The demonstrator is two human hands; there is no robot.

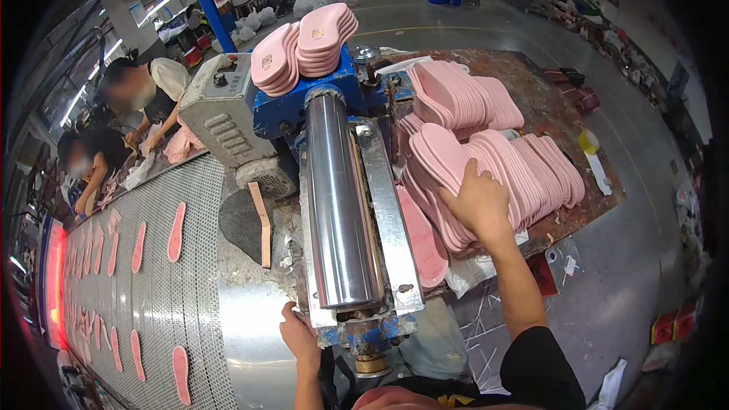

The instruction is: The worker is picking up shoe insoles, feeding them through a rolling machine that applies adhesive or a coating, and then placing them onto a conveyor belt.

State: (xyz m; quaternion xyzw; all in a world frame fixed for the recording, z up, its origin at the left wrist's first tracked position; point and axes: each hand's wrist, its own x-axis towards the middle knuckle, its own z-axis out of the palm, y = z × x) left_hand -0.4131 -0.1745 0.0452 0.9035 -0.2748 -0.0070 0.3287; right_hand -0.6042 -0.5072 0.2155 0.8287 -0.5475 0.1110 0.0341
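Note:
My right hand [486, 203] lies on a large stack of pink insoles [524, 182] on the table to the right. Its thumb and forefinger are spread over the top insole [439, 148]; the other fingers are partly hidden. At the lower left end of a roller machine is my left hand [298, 334], fingers apart near the metal frame, its inner side partly hidden. The machine's shiny steel roller [338, 205] stands between my hands. Beside it on the right, a pink insole [422, 247] lies flat next to the stack.
Two stacks of pink insoles [275, 61] sit on the blue machine housing [288, 118]. Left of it, a perforated conveyor [201, 281] carries several insoles past a red glow. A black pad [241, 228] and a tan strip [260, 220] lie beside the roller. Two people work beyond the conveyor.

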